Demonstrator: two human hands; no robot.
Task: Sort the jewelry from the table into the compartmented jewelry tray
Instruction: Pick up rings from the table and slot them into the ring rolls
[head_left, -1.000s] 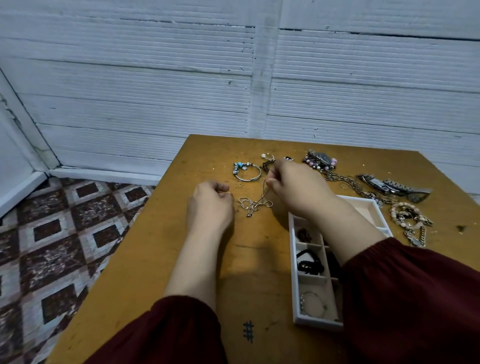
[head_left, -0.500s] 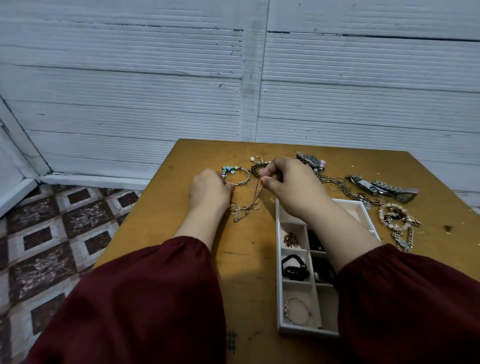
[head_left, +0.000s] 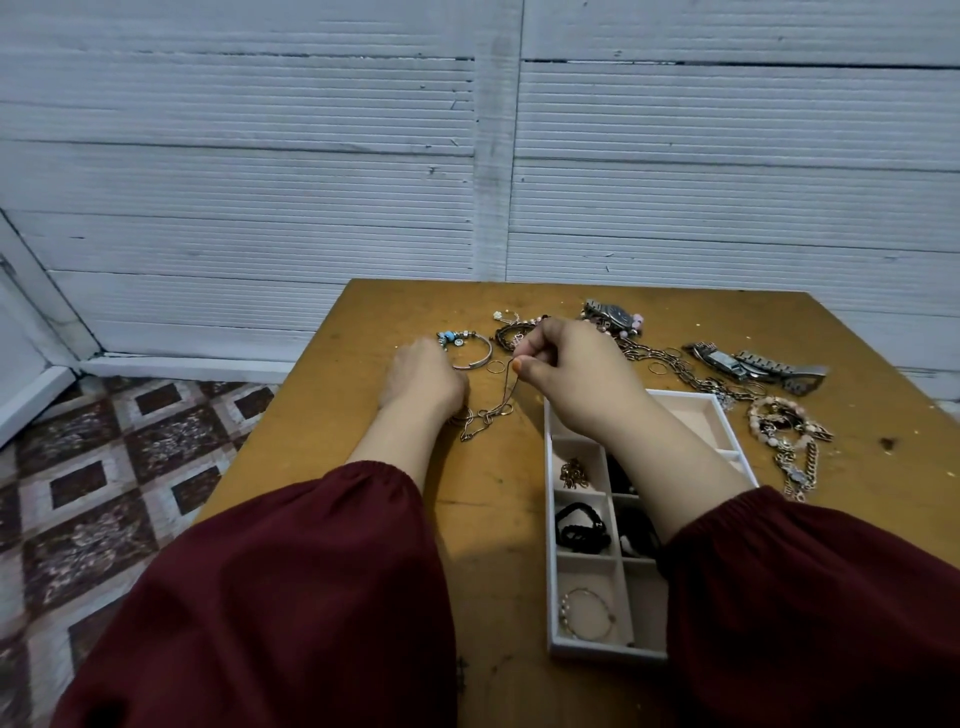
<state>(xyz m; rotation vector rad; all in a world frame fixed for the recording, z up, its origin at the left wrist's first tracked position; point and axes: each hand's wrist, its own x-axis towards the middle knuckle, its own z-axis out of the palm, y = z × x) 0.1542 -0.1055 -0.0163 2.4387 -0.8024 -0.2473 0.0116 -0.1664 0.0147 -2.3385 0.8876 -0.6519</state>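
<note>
A thin tangled chain necklace (head_left: 485, 415) lies on the wooden table (head_left: 363, 426), one strand lifted. My right hand (head_left: 576, 374) pinches that strand between thumb and finger above the tray's far left corner. My left hand (head_left: 423, 376) is curled knuckles-up at the tangle's left end; whether its fingers hold the chain is hidden. The white compartmented tray (head_left: 549, 545) lies under my right forearm, with a small chain piece (head_left: 573, 474), black bands (head_left: 579, 526) and a thin bangle (head_left: 587, 613) in its left compartments.
Loose jewelry lies along the table's far side: a charm bangle (head_left: 467, 351), a dark bracelet (head_left: 511, 332), small rings (head_left: 496, 366), a watch (head_left: 613, 314), a long chain (head_left: 675, 366), a second watch (head_left: 753, 364), beaded bracelets (head_left: 787, 431). Tiled floor drops off at left.
The view has shifted, and my sleeves now fill the near part of the frame. My left hand moved in against the tangle; the right hand keeps pinching the lifted strand.
</note>
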